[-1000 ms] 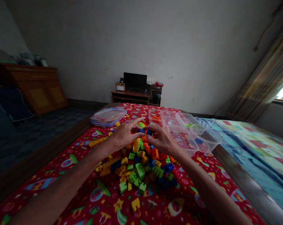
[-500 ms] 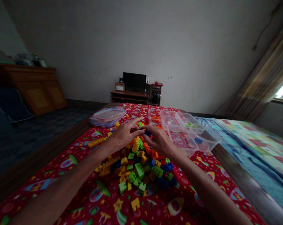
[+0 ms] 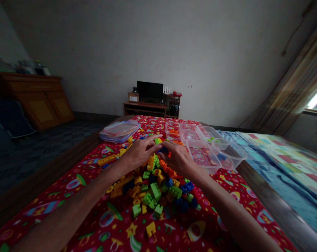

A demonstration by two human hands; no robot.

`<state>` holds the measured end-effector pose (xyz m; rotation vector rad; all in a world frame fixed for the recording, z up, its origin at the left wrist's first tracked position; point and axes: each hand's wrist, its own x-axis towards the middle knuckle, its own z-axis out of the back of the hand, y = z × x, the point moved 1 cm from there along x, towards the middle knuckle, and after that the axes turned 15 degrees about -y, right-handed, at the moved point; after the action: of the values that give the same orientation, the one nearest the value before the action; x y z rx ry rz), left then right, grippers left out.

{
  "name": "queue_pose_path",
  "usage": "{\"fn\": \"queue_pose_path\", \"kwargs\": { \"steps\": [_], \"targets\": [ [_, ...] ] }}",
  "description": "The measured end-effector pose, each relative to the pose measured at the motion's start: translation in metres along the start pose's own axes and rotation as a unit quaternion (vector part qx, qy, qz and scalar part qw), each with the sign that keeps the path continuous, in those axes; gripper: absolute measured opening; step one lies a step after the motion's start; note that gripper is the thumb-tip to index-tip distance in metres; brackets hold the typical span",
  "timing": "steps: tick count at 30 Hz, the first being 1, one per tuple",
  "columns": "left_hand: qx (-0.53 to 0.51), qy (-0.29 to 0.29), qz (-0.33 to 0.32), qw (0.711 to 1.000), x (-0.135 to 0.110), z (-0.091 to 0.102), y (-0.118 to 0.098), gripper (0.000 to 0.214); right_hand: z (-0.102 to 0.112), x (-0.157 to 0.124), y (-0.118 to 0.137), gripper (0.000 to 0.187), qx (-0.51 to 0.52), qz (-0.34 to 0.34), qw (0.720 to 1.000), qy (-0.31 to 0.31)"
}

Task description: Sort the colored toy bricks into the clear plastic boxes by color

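Observation:
A heap of toy building blocks (image 3: 155, 191), in yellow, green, orange and blue, lies beneath and before both hands. At the far side of the heap, my right hand (image 3: 178, 157) has its fingers closed around a dark blue building block (image 3: 163, 149), partly covered by the fingers. My left hand (image 3: 138, 152) reaches in from the other side, thumb and forefinger stretched apart, its thumb tip close to the blue block. Whether it touches is hard to see. Between the two hands shows a green block (image 3: 157, 141).
Clear plastic bins (image 3: 204, 154) stand at the right, some with a few blocks inside. Stacked lids (image 3: 120, 131) lie at the far left of the red patterned tablecloth (image 3: 90, 213). A single yellow block (image 3: 151, 229) sits nearer me. A bed (image 3: 286, 164) adjoins the table's right.
My right hand has shifted slightly left with the blue block, and its fingers now cover more of it. The two hands are closer together. The heap looks unchanged.

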<state>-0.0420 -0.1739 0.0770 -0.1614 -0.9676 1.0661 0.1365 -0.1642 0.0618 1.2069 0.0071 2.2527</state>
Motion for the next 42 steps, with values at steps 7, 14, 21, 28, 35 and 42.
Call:
{"fn": "queue_pose_path", "kwargs": {
  "steps": [7,14,21,28,35,42],
  "targets": [
    [0.013,-0.015,-0.003,1.0,0.0,0.006,-0.004,0.051,0.029,0.01,-0.025,0.027,-0.035,-0.036,0.998,-0.043],
    [0.034,-0.021,-0.008,0.999,0.001,0.007,-0.002,0.046,0.086,0.011,-0.081,0.03,-0.217,-0.119,0.962,-0.113],
    [0.043,-0.023,-0.013,0.999,0.002,0.007,0.001,0.042,0.139,-0.024,-0.147,0.035,-0.42,-0.278,0.86,-0.079],
    [0.056,-0.033,-0.036,0.997,0.002,0.008,0.006,0.039,0.147,-0.042,-0.175,0.033,-0.454,-0.333,0.826,0.017],
    [0.064,-0.042,-0.05,0.996,0.004,0.011,0.012,0.04,0.145,-0.046,-0.183,0.034,-0.464,-0.324,0.824,0.029],
    [0.082,-0.048,-0.032,0.995,0.005,0.015,0.009,0.038,0.147,-0.05,-0.187,0.04,-0.447,-0.328,0.832,0.033]
  ]
}}
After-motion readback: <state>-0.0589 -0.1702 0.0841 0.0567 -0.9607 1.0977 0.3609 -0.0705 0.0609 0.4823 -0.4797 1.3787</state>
